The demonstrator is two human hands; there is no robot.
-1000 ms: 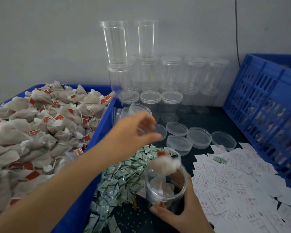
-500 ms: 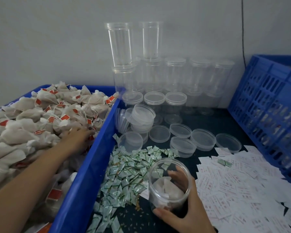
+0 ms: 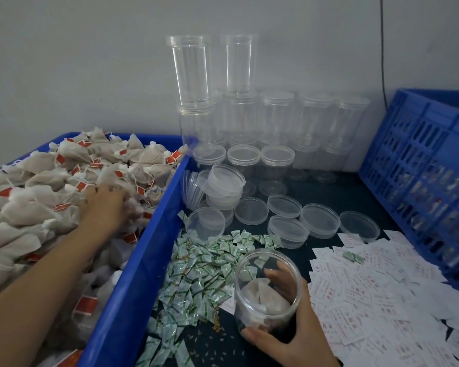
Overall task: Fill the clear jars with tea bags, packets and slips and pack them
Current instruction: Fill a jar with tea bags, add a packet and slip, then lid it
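- You are holding the clear round plastic jar point(image 3: 251, 280) at five o'clock in the view. Your right hand point(image 3: 294, 337) is wrapping it from the near side, thumb on the near wall and fingers curling round the far wall. A few pale tea bags point(image 3: 268, 298) are lying in its bottom.
- The jar's mouth is standing open and leaning a little toward you. If you are tipping it further while looking away, those bags could be sliding out.
- Green-and-white foil packets point(image 3: 202, 266) are lying at the jar's ten o'clock, some right against it, and white paper slips with red print point(image 3: 368, 287) at its three o'clock. A sweeping forearm could be scattering either.
- Your left hand point(image 3: 104, 207) is lying palm down at nine o'clock on the heap of tagged mesh tea bags point(image 3: 51, 186) in the blue plastic tub point(image 3: 143, 260). Its fingers are burying among them, and I cannot tell whether they are gripping one.
- Strings look tangled, so you could be dragging extra bags over the tub wall.
- Loose clear lids point(image 3: 318, 218) are sitting at the jar's twelve o'clock, where a returning hand could be knocking them.
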